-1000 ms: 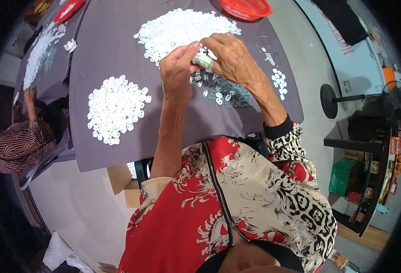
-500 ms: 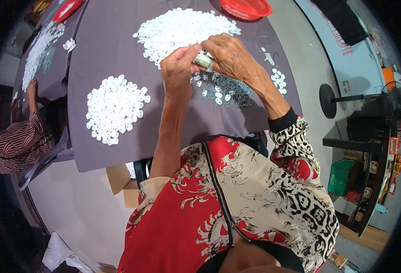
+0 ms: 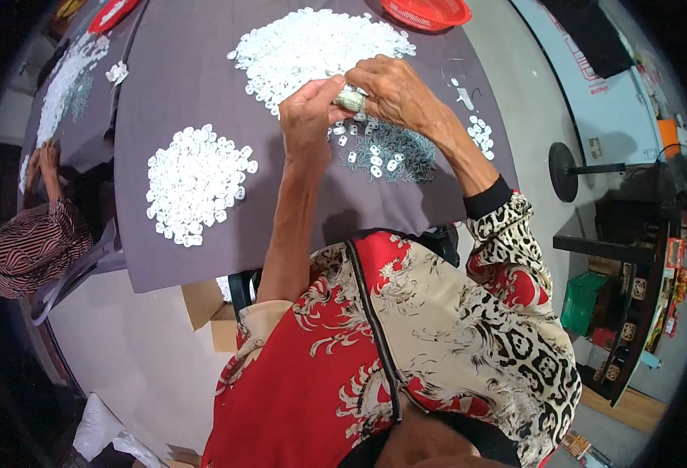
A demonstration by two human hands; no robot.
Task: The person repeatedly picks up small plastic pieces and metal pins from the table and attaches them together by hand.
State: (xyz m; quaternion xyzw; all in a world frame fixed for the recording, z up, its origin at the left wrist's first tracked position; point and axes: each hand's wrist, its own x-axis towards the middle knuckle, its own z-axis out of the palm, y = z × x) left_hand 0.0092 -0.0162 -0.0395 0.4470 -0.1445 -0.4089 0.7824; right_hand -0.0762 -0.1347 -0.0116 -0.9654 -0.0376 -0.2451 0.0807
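My left hand [image 3: 310, 105] and my right hand [image 3: 390, 87] meet above the table, fingers bent into pinches. A pale green, banded roll-like thing [image 3: 350, 101] shows between them; whether it is wrapped round a finger or held, I cannot tell. What the fingertips pinch is too small to make out. Beneath my right hand lies a heap of thin grey-green pins [image 3: 410, 156], with several white two-holed plastic pieces [image 3: 375, 161] on it. Beyond my hands spreads a large heap of the same white pieces [image 3: 312, 47]. A smaller heap [image 3: 195, 183] sits to the left.
A red basket [image 3: 428, 13] stands at the table's far edge. Several white pieces [image 3: 481, 139] lie by the right edge of the grey-covered table [image 3: 203, 269]. At left, a person in a striped top [image 3: 31, 242] works at another heap [image 3: 67, 86]. A cardboard box [image 3: 203, 308] is below.
My hands stay together in nearly the same place, with the pale green thing turned slightly. At left, the other person's second hand has come up beside the first.
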